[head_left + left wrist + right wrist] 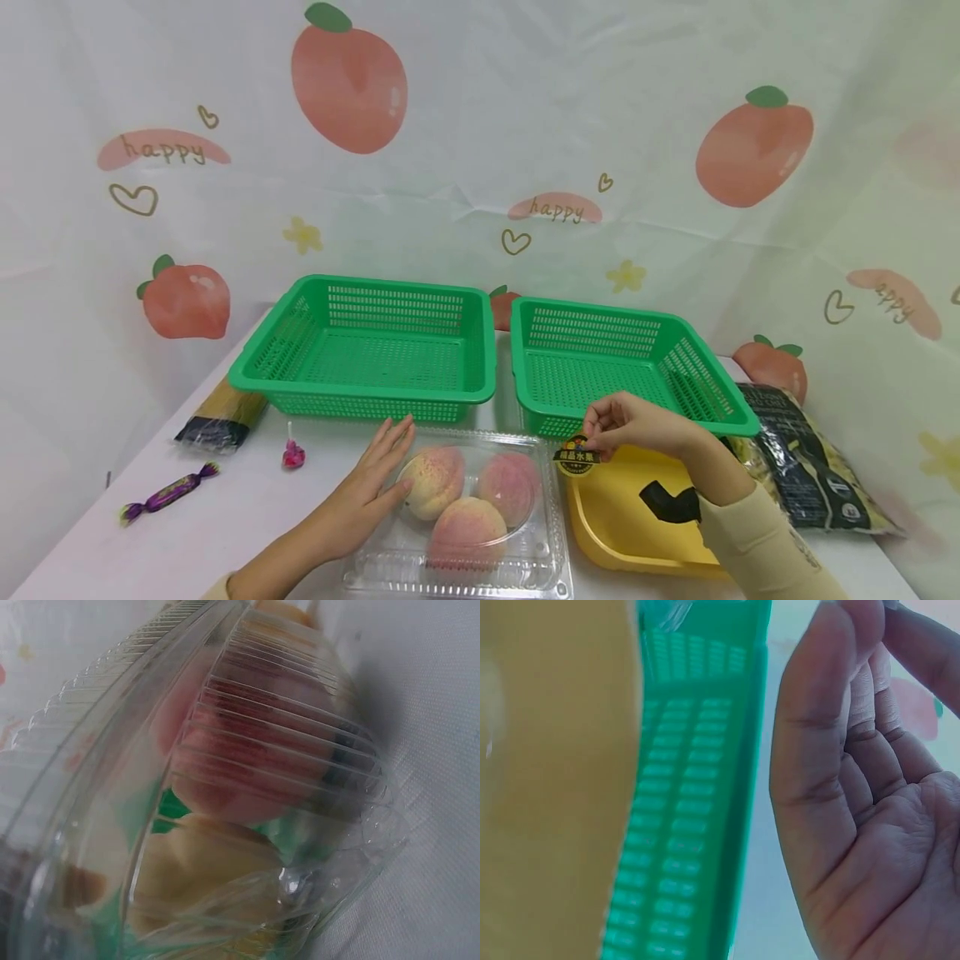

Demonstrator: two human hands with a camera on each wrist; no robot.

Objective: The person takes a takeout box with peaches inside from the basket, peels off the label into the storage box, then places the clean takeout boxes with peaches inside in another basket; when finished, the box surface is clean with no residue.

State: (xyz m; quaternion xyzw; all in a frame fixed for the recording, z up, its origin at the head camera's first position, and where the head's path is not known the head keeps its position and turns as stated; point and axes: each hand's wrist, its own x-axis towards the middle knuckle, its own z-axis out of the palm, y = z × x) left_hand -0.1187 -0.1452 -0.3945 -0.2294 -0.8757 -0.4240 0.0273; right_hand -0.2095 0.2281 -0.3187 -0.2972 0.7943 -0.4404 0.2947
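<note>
A clear plastic clamshell box (525,546) with its lid down holds three peaches (468,532) in the head view. My left hand (365,492) rests on the box's left side, fingers straight and pointing away from me. Between thumb and forefinger, my right hand (637,427) pinches a black-and-gold round label sticker (576,458) with a band across it, held just off the box's right edge. In the left wrist view the ribbed wall of the box and a peach (255,742) show close up. The right wrist view shows my right hand (877,780), its sticker out of sight.
Two green baskets (367,392) (637,421) stand at the back. A yellow tray (622,533) lies under my right forearm. Left are a purple-wrapped candy (168,493), a pink lollipop (293,455) and a noodle pack (225,414); right, a black food bag (810,467).
</note>
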